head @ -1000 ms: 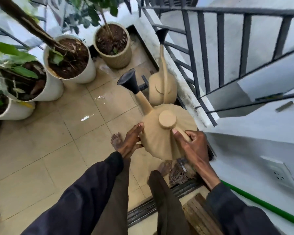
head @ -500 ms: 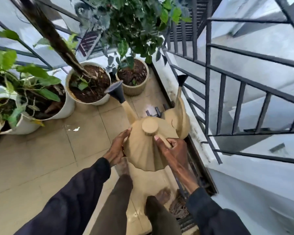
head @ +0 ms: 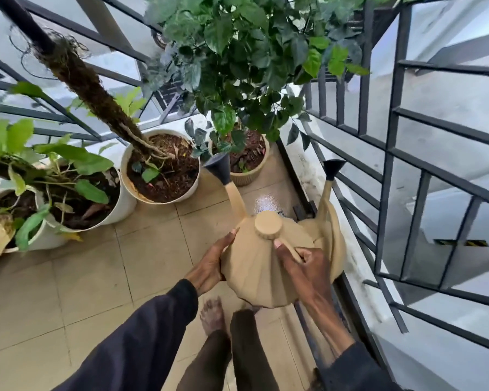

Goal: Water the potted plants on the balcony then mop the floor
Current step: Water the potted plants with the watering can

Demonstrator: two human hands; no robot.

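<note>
I carry a tan watering can [head: 254, 266] above the tiled floor. My right hand [head: 302, 266] grips its handle from above. My left hand [head: 209, 263] presses flat against the can's left side. The can's black rose [head: 219, 165] points toward the pots and sits near the rim of a ribbed beige pot [head: 249, 176] holding a leafy green plant. Left of that stands a white pot [head: 136, 187] with a thick mossy pole. Two more white pots [head: 119, 210] with green leaves stand further left. A second tan watering can [head: 333, 230] sits on the floor beside the railing.
A dark metal railing [head: 390, 170] runs along the right and the back. A low concrete kerb [head: 359, 266] lines its foot. My bare feet [head: 213, 314] stand on the beige floor tiles [head: 82, 292]. A wet patch [head: 268, 201] shines near the second can.
I have stepped closer to the pots and raised my view. The can held in both hands has moved forward, its rose now near the ribbed pot's rim.
</note>
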